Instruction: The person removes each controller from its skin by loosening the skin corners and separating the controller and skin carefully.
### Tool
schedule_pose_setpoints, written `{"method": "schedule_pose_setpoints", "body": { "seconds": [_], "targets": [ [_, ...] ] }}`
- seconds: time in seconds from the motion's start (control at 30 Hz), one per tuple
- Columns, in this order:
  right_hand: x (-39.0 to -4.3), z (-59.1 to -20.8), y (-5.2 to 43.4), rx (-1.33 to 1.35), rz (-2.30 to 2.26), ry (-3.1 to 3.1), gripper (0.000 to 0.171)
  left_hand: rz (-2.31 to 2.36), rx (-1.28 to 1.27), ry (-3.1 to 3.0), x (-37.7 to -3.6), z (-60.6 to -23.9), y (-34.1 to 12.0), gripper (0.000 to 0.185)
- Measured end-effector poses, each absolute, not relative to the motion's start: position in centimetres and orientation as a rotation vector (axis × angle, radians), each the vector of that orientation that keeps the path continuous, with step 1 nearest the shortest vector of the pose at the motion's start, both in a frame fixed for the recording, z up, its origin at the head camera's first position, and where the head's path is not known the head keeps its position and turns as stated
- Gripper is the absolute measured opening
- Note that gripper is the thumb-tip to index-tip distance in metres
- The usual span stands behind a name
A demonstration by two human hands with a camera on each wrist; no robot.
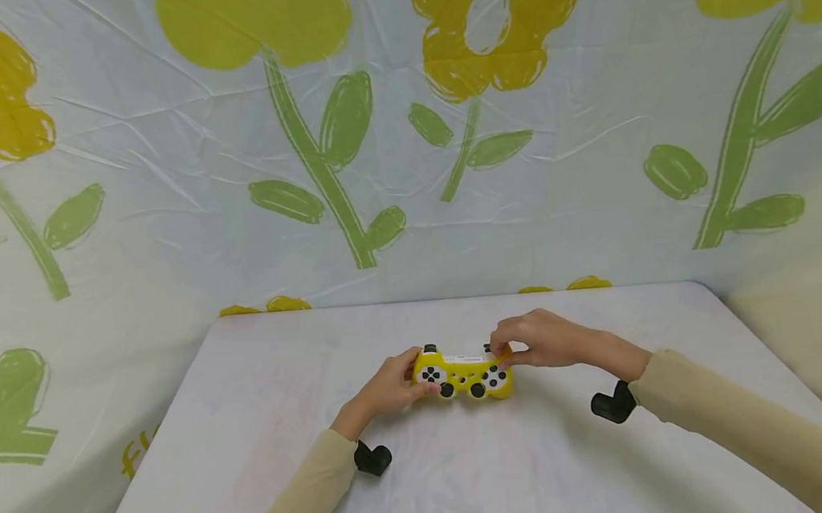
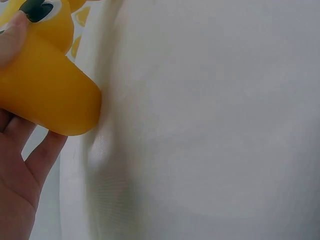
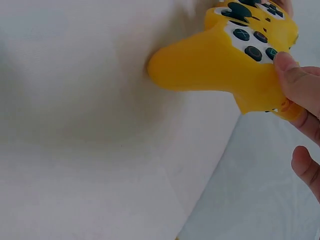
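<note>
A yellow game controller (image 1: 464,374) with black sticks and white button pads lies in the middle of the white table (image 1: 265,429). My left hand (image 1: 391,387) grips its left handle, and the yellow handle (image 2: 47,95) fills the upper left of the left wrist view, resting against my fingers (image 2: 30,155). My right hand (image 1: 537,341) pinches the controller's upper right edge. In the right wrist view the controller (image 3: 225,60) shows its right handle and buttons, with my thumb (image 3: 295,80) on its yellow cover.
A sheet printed with yellow flowers and green leaves (image 1: 315,143) hangs behind and beside the table. Black wrist camera mounts (image 1: 373,457) sit under both sleeves. The table's near edge and far corners lie within view.
</note>
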State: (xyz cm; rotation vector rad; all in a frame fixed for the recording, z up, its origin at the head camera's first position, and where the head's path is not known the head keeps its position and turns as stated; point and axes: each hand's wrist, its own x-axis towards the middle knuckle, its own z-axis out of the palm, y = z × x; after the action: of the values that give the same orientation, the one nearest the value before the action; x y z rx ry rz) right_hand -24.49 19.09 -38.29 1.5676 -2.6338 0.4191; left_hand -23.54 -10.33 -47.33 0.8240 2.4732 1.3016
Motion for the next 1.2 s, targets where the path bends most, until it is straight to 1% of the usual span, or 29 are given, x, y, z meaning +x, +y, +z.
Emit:
{"method": "schedule_pose_setpoints", "body": {
  "seconds": [0.23,0.4,0.77,0.97,1.2],
  "targets": [
    [-24.3,-38.6,19.4,1.538,0.441,-2.616,0.014,1.287,0.783,2.467,-23.7,-47.3,-10.2,0.049],
    [-23.9,-38.6,19.8,1.514,0.487,-2.658,0.011,1.280,0.771,2.455,-23.7,-47.3,-10.3,0.048],
    [-23.8,-39.2,20.1,1.510,0.500,-2.665,0.012,1.264,0.754,2.436,-23.6,-46.9,-10.3,0.048],
    [-23.4,-39.6,20.1,1.516,0.525,-2.629,0.012,1.270,0.764,2.449,-23.5,-47.5,-10.4,0.050],
    [-23.1,-39.8,20.3,1.459,0.583,-2.657,0.010,1.300,0.802,2.442,-23.4,-47.3,-10.3,0.044]
  ]
}}
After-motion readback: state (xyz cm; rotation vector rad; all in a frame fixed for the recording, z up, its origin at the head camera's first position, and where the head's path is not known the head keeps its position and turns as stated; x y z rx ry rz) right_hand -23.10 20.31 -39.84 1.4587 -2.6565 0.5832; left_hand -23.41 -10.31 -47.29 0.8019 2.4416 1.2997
